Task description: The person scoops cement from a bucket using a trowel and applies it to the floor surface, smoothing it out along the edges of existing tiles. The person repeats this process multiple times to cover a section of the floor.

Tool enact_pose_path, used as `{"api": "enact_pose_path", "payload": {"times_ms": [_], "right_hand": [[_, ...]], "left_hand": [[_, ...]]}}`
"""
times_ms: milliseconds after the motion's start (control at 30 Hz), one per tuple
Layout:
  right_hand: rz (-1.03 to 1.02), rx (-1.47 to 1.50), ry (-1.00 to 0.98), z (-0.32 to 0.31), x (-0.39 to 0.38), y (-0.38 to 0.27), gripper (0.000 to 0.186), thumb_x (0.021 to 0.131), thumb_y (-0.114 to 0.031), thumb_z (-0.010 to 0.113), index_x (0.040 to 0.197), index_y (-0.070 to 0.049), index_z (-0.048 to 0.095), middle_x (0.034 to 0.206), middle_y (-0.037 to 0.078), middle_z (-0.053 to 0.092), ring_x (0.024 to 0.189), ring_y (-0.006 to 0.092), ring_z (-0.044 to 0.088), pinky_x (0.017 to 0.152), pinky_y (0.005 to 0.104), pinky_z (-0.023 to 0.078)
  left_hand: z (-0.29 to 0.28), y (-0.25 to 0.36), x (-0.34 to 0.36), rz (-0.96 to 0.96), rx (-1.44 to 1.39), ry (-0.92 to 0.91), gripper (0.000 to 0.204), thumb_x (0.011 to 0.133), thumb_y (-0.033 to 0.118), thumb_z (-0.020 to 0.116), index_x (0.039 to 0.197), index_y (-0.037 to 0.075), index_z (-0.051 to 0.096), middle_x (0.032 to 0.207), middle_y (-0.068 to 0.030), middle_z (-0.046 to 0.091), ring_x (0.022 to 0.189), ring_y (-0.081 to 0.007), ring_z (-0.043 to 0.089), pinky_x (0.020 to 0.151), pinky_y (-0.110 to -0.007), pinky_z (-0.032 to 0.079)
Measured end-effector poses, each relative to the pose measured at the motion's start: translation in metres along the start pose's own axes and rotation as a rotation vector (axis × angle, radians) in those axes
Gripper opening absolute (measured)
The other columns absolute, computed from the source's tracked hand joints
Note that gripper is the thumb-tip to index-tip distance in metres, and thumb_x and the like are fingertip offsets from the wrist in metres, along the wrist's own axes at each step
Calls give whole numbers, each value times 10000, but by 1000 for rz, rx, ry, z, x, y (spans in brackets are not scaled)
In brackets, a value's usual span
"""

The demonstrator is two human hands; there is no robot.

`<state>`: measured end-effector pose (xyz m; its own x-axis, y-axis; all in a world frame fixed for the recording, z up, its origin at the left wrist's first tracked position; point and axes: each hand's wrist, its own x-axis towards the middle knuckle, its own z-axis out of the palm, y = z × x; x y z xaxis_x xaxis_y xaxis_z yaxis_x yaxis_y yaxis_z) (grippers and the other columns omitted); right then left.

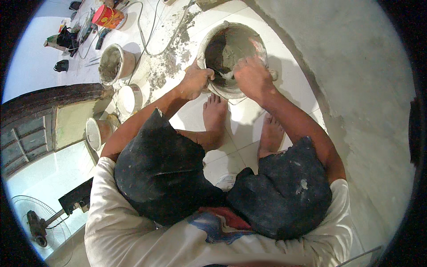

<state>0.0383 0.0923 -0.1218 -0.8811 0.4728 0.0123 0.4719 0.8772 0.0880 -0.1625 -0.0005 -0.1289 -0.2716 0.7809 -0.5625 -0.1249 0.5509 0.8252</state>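
Bare feet stand just before the big bucket, its left rim gripped by the left hand; the right hand curls at its near right side, its hold unclear. Grey mortar lies inside the bucket, a caked pail stands left of it, a red tub farther off.

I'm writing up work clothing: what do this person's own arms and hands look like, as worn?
Both the left hand and right hand are bare, with no gloves, watch or bracelet visible. The forearms are uncovered too. Loose, off-white short sleeves cover the upper arms, with soft creases.
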Motion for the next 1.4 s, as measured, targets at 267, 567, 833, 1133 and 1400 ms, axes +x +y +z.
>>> {"api": "enact_pose_path", "payload": {"times_ms": [267, 567, 833, 1133, 1400], "right_hand": [[140, -68, -106, 10, -1, 17, 126, 819, -152, 649, 856, -82, 747, 893, 118, 712, 944, 260, 685, 832, 377, 538], [331, 17, -79, -7, -10, 30, 127, 809, -144, 657, 824, -79, 766, 851, 105, 721, 900, 281, 680, 785, 394, 544], [177, 117, 102, 10, -30, 27, 123, 819, -147, 639, 784, -104, 749, 812, 119, 687, 867, 309, 671, 747, 456, 510], [427, 160, 35, 51, -5, 42, 116, 794, -191, 665, 801, -119, 755, 838, 107, 706, 883, 296, 685, 842, 492, 516], [41, 27, -109, 5, -16, 7, 170, 865, -105, 594, 766, -45, 719, 792, 191, 690, 828, 362, 690, 937, 525, 517]], "left_hand": [[17, 6, -7, 13, -28, -12, 616, 783, -47, 586, 1374, 64, 452, 805, -41, 564, 583, -124, 504, 463, -275, 381], [41, 12, -20, 141, -16, 47, 487, 802, -19, 574, 1285, 18, 515, 808, -54, 601, 611, -150, 563, 498, -299, 460], [41, -2, -5, 172, 54, -78, 996, 791, -59, 589, 1637, 113, 91, 1264, -141, 596, 944, -181, 623, 728, -283, 530], [63, 18, -7, 609, 433, 28, 924, 805, 105, 716, 1582, 35, 221, 1474, -199, 468, 1383, -323, 436, 1162, -369, 359], [62, -34, 28, 336, 529, -54, 968, 787, 176, 733, 1573, 110, 172, 1464, -336, 318, 1352, -430, 440, 1145, -479, 369]]}}
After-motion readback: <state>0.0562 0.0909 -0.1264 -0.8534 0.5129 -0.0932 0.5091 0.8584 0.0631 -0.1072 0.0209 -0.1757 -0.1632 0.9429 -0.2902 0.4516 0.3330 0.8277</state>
